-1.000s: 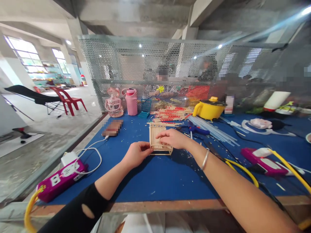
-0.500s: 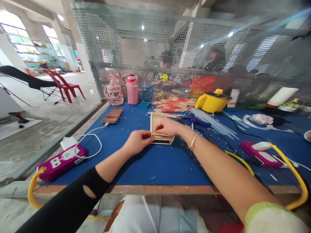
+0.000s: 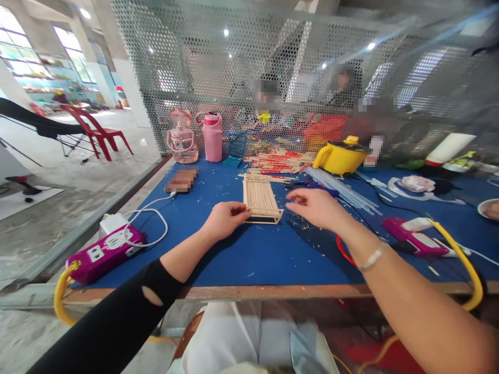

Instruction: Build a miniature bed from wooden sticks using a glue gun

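A small bed-like frame (image 3: 262, 196) built from thin wooden sticks stands on the blue tabletop (image 3: 234, 259). My left hand (image 3: 226, 220) pinches its near left corner between thumb and fingers. My right hand (image 3: 316, 206) hovers to the right of the frame, apart from it, with fingers loosely bent and spread and nothing visible in them. Just behind that hand lies a blue glue gun (image 3: 330, 191), partly hidden by it. Beyond the frame is a loose pile of red-marked wooden sticks (image 3: 278, 162).
Clear glue sticks (image 3: 345, 191) lie before a yellow pot (image 3: 340, 158). Purple power strips (image 3: 103, 254) with cords sit at both sides. A phone (image 3: 182, 180), pink bottles (image 3: 212, 140) and a perforated metal screen (image 3: 218, 67) stand farther back. Other people are behind the screen.
My right hand has let go of the stick frame and moved right, away from it. My left hand stays at the frame's near left corner. The view has shifted slightly.
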A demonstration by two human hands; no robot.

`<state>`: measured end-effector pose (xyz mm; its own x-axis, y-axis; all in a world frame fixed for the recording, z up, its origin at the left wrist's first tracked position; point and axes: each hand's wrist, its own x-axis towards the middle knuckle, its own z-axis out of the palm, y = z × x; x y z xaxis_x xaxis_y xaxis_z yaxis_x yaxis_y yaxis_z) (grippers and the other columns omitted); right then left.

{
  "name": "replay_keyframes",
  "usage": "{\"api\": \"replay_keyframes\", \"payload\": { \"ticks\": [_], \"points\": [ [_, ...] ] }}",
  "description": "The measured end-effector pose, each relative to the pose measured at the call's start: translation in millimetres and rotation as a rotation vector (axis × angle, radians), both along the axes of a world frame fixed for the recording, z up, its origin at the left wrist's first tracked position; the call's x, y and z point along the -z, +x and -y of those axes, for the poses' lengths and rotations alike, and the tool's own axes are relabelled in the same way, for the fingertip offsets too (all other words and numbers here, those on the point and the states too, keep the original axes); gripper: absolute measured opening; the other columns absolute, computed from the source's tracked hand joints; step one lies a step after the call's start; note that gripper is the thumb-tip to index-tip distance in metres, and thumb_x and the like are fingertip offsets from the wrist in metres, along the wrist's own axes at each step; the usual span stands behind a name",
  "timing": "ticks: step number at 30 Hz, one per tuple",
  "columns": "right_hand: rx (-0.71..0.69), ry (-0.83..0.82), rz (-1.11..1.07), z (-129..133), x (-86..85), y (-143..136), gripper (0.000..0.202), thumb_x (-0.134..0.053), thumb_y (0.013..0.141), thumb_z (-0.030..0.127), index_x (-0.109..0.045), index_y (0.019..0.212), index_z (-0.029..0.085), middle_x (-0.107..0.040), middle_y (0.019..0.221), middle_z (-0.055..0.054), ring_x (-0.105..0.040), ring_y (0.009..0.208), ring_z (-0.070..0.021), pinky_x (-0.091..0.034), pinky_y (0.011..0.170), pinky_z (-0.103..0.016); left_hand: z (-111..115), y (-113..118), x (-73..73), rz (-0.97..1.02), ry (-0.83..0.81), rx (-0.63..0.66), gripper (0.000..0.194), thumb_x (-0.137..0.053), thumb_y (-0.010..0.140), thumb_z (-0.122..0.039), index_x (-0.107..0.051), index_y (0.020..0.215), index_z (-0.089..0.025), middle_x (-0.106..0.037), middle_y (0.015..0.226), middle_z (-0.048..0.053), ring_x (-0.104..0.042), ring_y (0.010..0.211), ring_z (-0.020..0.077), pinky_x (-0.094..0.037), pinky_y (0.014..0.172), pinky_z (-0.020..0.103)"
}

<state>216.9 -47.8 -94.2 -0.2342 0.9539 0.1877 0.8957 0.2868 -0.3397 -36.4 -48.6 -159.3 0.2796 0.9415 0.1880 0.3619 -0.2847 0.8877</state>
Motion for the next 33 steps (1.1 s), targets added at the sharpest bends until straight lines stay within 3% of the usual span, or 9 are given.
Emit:
{"api": "replay_keyframes", "payload": {
  "ticks": [2, 5, 7, 12, 18, 22, 26, 29, 33],
  "points": [
    [0.182, -0.026, 0.209, 30.8, 2.2, 37.8, 0.029, -0.054, 0.078, 0.043, -0.068, 0.087, 0.019, -0.069, 0.076, -0.007, -0.062, 0.069, -0.022, -0.041, 0.06, -0.031, -0.8, -0.4, 1.0, -0.003, 0.005, -0.006, 0.032, -0.061, 0.076, -0.042, -0.072, 0.09, -0.016, -0.071, 0.08, 0.005, -0.06, 0.069, 0.015, -0.044, 0.062, 0.024],
    [0.453, -0.163, 0.505, 68.8, 14.7, 89.5, 0.044, -0.048, 0.081, 0.049, -0.062, 0.105, 0.015, -0.068, 0.101, -0.017, -0.064, 0.09, -0.0326, -0.044, 0.069, -0.038, -3.1, -0.5, 3.0, 0.003, 0.007, 0.003, 0.03, -0.061, 0.075, -0.042, -0.072, 0.087, -0.016, -0.07, 0.077, 0.003, -0.057, 0.067, 0.0141, -0.042, 0.061, 0.025],
    [0.465, -0.22, 0.51, 83.5, 24.9, 108.9, 0.051, -0.043, 0.084, 0.048, -0.055, 0.118, 0.011, -0.063, 0.116, -0.02, -0.06, 0.105, -0.0326, -0.045, 0.08, -0.038, -4.7, 0.0, 3.8, 0.012, 0.002, 0.016, 0.029, -0.061, 0.075, -0.041, -0.072, 0.086, -0.016, -0.068, 0.075, 0.003, -0.056, 0.064, 0.0132, -0.042, 0.061, 0.024],
    [0.464, -0.203, 0.421, 86.8, 36.0, 106.4, 0.059, -0.043, 0.084, 0.048, -0.045, 0.129, 0.009, -0.056, 0.127, -0.02, -0.055, 0.115, -0.0322, -0.043, 0.092, -0.04, -6.6, 1.2, 4.2, 0.04, -0.013, 0.036, 0.029, -0.063, 0.073, -0.039, -0.069, 0.086, -0.014, -0.068, 0.078, 0.004, -0.056, 0.065, 0.0124, -0.042, 0.063, 0.024],
    [0.496, -0.271, 0.274, 80.8, 24.5, 104.8, 0.062, -0.05, 0.08, 0.051, -0.045, 0.128, 0.013, -0.064, 0.111, -0.02, -0.064, 0.096, -0.0315, -0.047, 0.071, -0.036, -5.3, 1.8, 3.3, 0.024, 0.003, 0.03, 0.03, -0.064, 0.072, -0.04, -0.067, 0.086, -0.014, -0.068, 0.077, 0.003, -0.058, 0.066, 0.0135, -0.043, 0.065, 0.026],
    [0.473, -0.123, 0.419, 84.7, 14.3, 92.5, 0.051, -0.051, 0.081, 0.048, -0.057, 0.118, 0.013, -0.064, 0.108, -0.024, -0.063, 0.095, -0.0347, -0.045, 0.07, -0.039, -3.7, 3.3, 2.0, 0.007, 0.023, 0.006, 0.031, -0.063, 0.073, -0.043, -0.068, 0.083, -0.014, -0.068, 0.075, 0.003, -0.058, 0.065, 0.0139, -0.043, 0.063, 0.026],
    [0.172, 0.091, 0.217, 68.2, 3.7, 38.1, 0.029, -0.051, 0.084, 0.036, -0.065, 0.103, 0.021, -0.068, 0.106, -0.01, -0.065, 0.089, -0.0247, -0.047, 0.076, -0.035, -3.7, 4.3, 1.4, -0.003, 0.035, -0.002, 0.031, -0.063, 0.073, -0.044, -0.069, 0.083, -0.014, -0.069, 0.076, 0.003, -0.059, 0.066, 0.0142, -0.044, 0.064, 0.025],
    [-0.174, 0.057, -0.008, 28.1, -2.9, -13.0, 0.025, -0.049, 0.087, 0.033, -0.07, 0.092, 0.023, -0.071, 0.099, -0.003, -0.064, 0.088, -0.0176, -0.046, 0.079, -0.028, -3.9, 4.2, 0.9, -0.016, 0.042, 0.001, 0.031, -0.063, 0.074, -0.043, -0.069, 0.084, -0.014, -0.07, 0.077, 0.003, -0.06, 0.067, 0.0145, -0.045, 0.066, 0.025],
    [-0.352, -0.121, -0.033, -40.6, -5.8, -59.3, 0.02, -0.059, 0.077, 0.024, -0.074, 0.091, 0.02, -0.074, 0.086, -0.002, -0.064, 0.077, -0.0151, -0.044, 0.069, -0.025, -3.0, 4.2, -0.1, -0.039, 0.057, -0.021, 0.034, -0.063, 0.074, -0.045, -0.07, 0.086, -0.014, -0.07, 0.077, 0.003, -0.059, 0.068, 0.0153, -0.045, 0.067, 0.025]
  ]
}}
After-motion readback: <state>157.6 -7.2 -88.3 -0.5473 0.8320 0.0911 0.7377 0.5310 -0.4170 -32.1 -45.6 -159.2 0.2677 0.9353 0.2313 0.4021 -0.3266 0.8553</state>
